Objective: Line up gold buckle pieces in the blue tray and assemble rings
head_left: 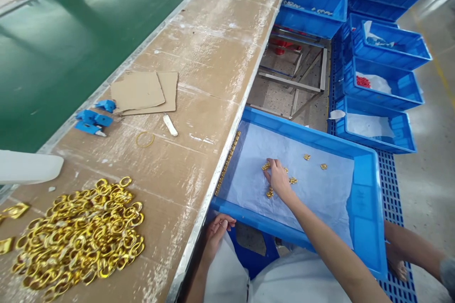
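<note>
My right hand [279,177] reaches into a blue plastic tray [366,184] lined with white paper [330,203]. Its fingers are closed on a small gold ornament [266,166]. Close around the hand lie more gold ornaments [270,192], and two others [306,156] sit farther off on the paper. A tight row of gold pieces [228,163] runs along the tray's left side. Below the tray's near left corner, beside the table edge, my left hand [216,233] rests with fingers curled in; whether anything is inside them is hidden.
On the table to the left is a heap of gold rings [85,234]. Beyond it are a rubber band [145,139], a white-handled tool [170,125], cardboard sheets [142,92] and blue pieces [91,120]. Blue bins [384,85] stand at right; another person's bare limb [408,246] shows there.
</note>
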`<state>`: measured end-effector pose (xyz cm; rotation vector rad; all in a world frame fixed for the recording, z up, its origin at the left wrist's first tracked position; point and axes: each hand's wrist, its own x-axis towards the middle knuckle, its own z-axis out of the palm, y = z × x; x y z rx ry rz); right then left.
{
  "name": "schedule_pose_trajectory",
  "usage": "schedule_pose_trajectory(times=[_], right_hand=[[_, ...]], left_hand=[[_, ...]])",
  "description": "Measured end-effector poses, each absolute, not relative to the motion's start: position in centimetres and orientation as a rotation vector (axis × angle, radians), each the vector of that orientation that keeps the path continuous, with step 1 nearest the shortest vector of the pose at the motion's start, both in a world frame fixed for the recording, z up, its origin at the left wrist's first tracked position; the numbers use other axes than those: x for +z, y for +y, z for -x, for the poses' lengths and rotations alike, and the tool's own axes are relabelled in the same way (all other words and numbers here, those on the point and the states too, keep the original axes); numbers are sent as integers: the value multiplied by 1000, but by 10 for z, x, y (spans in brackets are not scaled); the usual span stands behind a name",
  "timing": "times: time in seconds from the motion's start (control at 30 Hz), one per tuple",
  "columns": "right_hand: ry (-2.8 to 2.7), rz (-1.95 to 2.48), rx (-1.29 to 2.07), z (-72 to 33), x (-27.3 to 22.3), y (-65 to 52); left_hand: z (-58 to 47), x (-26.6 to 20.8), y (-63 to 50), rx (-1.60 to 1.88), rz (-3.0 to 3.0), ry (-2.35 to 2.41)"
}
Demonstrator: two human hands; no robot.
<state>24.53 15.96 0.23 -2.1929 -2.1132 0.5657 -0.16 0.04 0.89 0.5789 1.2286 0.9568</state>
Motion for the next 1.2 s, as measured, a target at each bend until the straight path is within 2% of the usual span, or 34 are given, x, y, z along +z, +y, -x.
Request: schedule_pose_trajectory(times=[0.53,1.2], right_hand=[[-2236,1823,548,-199,-6,318],[-1983,1785,647,-195,-31,331]], left_hand=[[-2,17,1,875,-616,1369],[-1,7,0,909,-599,1343]])
